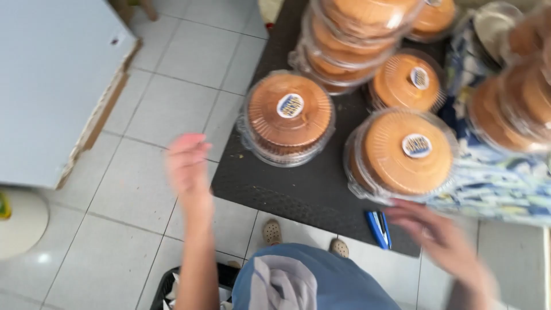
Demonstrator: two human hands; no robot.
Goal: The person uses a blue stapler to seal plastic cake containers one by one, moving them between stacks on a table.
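My left hand (pixel 187 162) hangs blurred above the tiled floor, just left of the black table's corner, fingers together and holding nothing I can see. My right hand (pixel 436 235) is blurred at the table's near edge, fingers spread, right beside a blue stapler (pixel 378 228). Round golden cakes in clear plastic domes with round stickers stand on the black table (pixel 298 189): one near the left corner (pixel 288 116), one in front of my right hand (pixel 403 154), another behind it (pixel 407 81).
A stack of several domed cakes (pixel 356 34) stands at the back, more cakes (pixel 513 109) on a blue patterned cloth (pixel 493 183) at right. A white cabinet (pixel 51 86) is at left, a black basket (pixel 166 287) by my feet.
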